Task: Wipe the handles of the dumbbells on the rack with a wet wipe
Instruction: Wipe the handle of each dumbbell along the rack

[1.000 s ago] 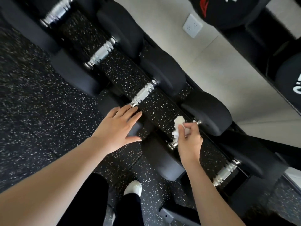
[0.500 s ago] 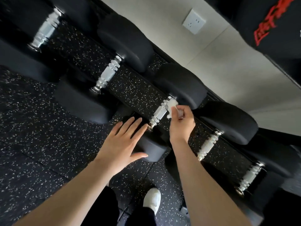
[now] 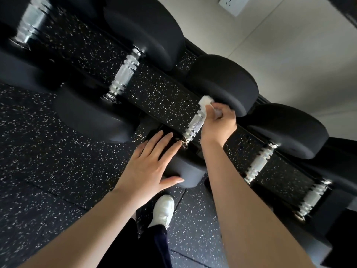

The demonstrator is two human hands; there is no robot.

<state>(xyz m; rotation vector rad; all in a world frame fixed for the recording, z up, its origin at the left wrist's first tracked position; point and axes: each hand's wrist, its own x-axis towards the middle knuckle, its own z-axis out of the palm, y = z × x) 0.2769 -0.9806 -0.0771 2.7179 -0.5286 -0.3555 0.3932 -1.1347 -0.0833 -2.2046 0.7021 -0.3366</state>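
A speckled black rubber floor (image 3: 48,171) is seen below and to the left of both hands, and a pale wall (image 3: 299,64) stands beyond them, with a white socket (image 3: 232,3) at the top edge. A row of black dumbbells is carried across the view on a dark rack (image 3: 332,225), whose frame is seen to the right of the right forearm. The dumbbell being worked on is made up of a far head (image 3: 224,82) just beyond the right hand and a near head (image 3: 185,171) under the left hand, joined by a knurled silver handle (image 3: 195,125). A second handle (image 3: 124,73) is seen well to the left of the hands, a blurred one (image 3: 29,22) farther left, and two more (image 3: 259,163) (image 3: 313,198) to the right of the right forearm.

The left hand (image 3: 148,167) is laid flat and open on the near head, fingers spread, with nothing grasped. The right hand (image 3: 218,124) is closed in a pinch on a white wet wipe (image 3: 205,100), which is pressed against the far end of the handle, right beside the far head. A white shoe (image 3: 164,209) and dark trousers (image 3: 135,244) are visible below, between the forearms.
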